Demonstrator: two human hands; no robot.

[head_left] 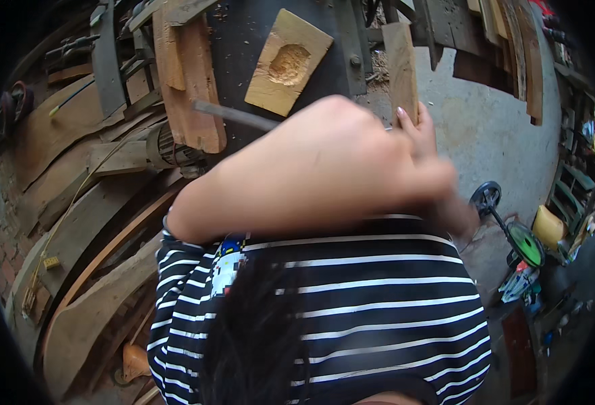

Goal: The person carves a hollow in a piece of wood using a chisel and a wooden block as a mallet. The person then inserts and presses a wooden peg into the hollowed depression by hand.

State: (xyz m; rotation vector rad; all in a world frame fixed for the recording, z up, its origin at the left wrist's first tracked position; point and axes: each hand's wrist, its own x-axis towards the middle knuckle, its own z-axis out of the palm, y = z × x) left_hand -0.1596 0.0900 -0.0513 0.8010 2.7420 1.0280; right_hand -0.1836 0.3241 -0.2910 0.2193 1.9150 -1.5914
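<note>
My left forearm crosses the middle of the view. My left hand (pixel 415 169) is smeared by motion in front of my right arm, so what its fingers hold cannot be made out. Behind it, my right hand (pixel 415 125) grips the lower part of a narrow wooden board (pixel 398 61), its thumb on the board's face. A long dark flat bar (pixel 226 113) runs behind my left forearm, which hides its far end. A pale wooden block (pixel 263 81) with a rough carved hollow lies above my forearm on a dark surface (pixel 233 54).
Stacked planks and curved wooden pieces (pixel 81 310) fill the left, beside a ribbed motor (pixel 176 150). More boards (pixel 503 47) stand at the upper right. A concrete floor (pixel 493 135) lies to the right, with a green-and-black wheeled object (pixel 523 243) and a yellow container (pixel 548 226).
</note>
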